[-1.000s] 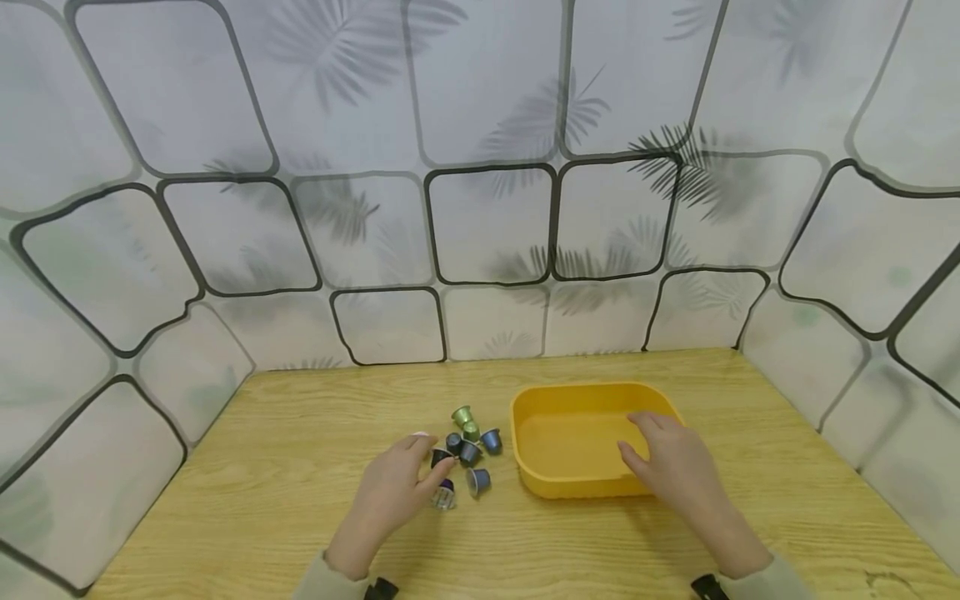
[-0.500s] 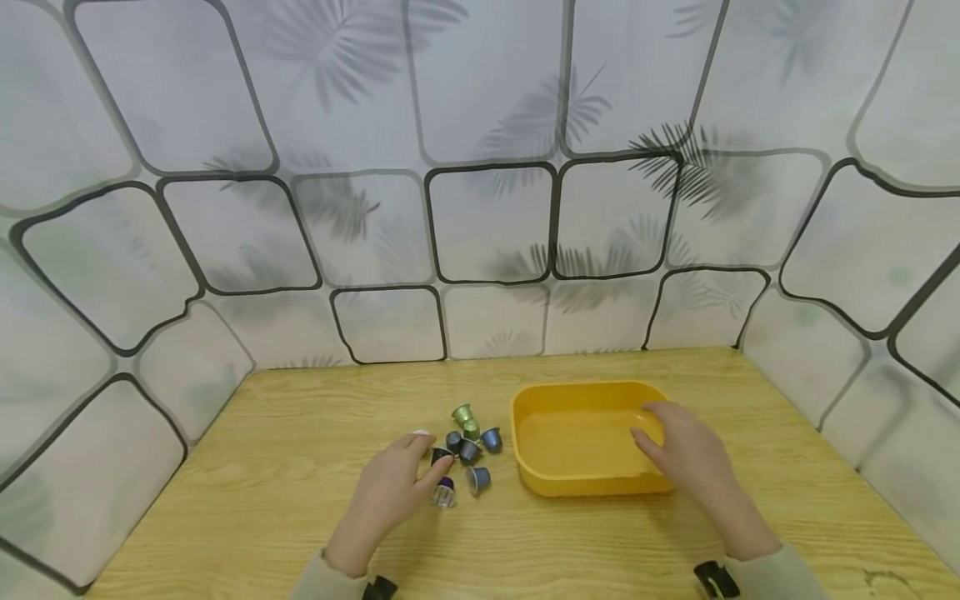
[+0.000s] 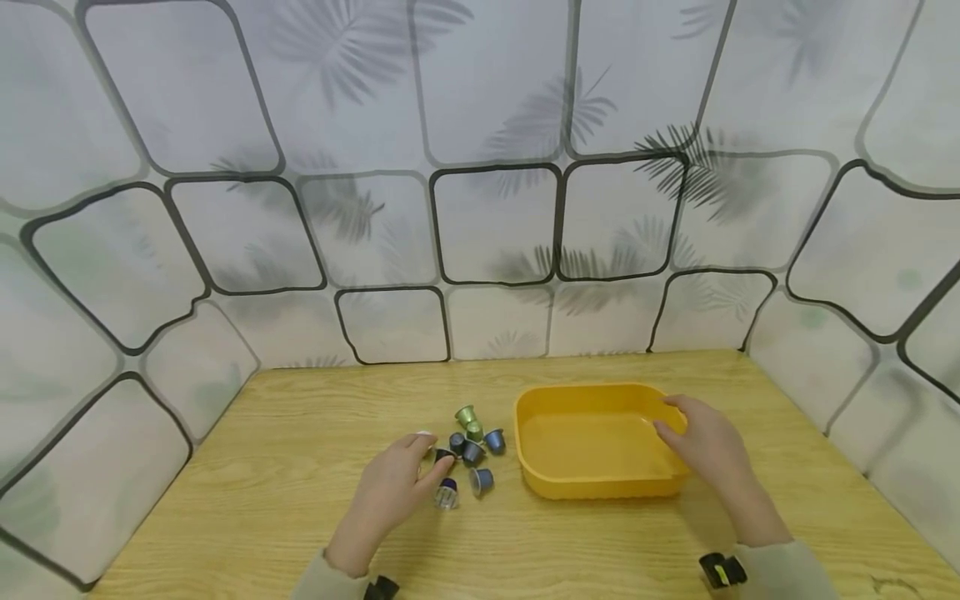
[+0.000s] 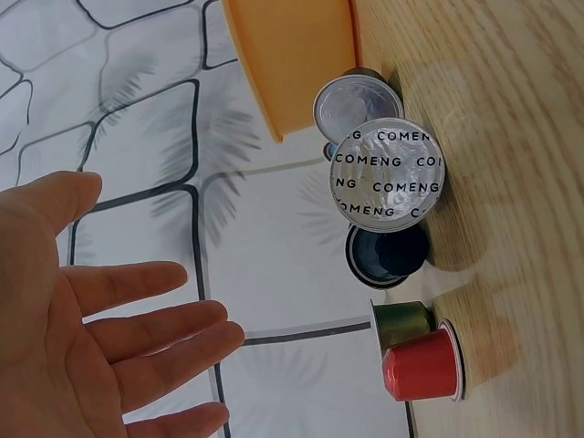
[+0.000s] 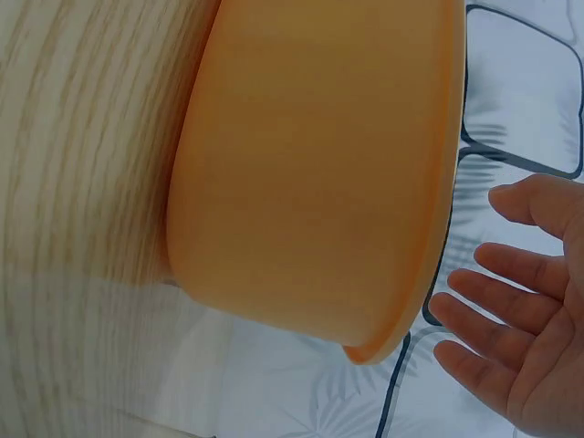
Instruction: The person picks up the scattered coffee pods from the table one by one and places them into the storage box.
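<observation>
Several coffee capsules lie in a loose cluster on the wooden table, among them a green capsule [image 3: 465, 414], a blue capsule [image 3: 494, 441] and a printed-lid capsule [image 4: 388, 175]. My left hand [image 3: 392, 479] hovers over the cluster's left side, fingers relaxed and holding nothing. A red capsule [image 4: 422, 365] shows in the left wrist view; in the head view that hand hides it. To the right stands a yellow tray [image 3: 600, 487] with nothing in it. My right hand [image 3: 708, 442] is above the tray's right rim, its fingers loosely spread in the right wrist view and nothing in them.
The wooden table [image 3: 315, 417] reaches back to a patterned curtain [image 3: 495, 225] that also closes in both sides. A dark band [image 3: 722, 571] sits at the right sleeve.
My right hand has moved right, from over the tray's inside to its right rim. The left hand and the capsules have stayed nearly still.
</observation>
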The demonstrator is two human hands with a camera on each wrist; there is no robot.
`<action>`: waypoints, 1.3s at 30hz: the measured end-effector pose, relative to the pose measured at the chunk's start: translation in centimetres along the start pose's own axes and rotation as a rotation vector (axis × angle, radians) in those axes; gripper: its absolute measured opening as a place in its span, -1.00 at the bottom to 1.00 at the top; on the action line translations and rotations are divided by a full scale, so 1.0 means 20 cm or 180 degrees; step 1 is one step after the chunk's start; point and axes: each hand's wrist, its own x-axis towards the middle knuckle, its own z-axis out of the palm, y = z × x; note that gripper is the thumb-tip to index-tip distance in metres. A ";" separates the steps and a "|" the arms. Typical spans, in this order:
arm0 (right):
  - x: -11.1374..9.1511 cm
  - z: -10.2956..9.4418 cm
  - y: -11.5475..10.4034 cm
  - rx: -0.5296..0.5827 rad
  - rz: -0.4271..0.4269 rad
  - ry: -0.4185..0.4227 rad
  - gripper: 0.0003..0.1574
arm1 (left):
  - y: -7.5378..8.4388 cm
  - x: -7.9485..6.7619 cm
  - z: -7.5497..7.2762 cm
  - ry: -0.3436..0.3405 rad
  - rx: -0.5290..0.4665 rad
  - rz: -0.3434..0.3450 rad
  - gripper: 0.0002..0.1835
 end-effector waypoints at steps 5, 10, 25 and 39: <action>0.00 0.01 0.03 0.0027 0.0019 -0.0038 -0.53 | 0.00 0.00 0.00 0.0003 -0.0006 -0.0012 -0.56; 0.01 0.00 0.05 0.0105 0.0062 -0.0062 -0.54 | -0.02 0.01 0.01 -0.0010 -0.0104 -0.0012 -0.48; 0.01 0.00 0.12 0.0346 0.0166 -0.0156 -0.54 | -0.16 0.03 0.06 -0.0035 -0.0863 0.0043 -0.63; 0.01 0.00 0.16 0.0528 0.0222 -0.0260 -0.53 | -0.30 0.04 0.10 -0.0348 -0.0999 0.0390 -0.66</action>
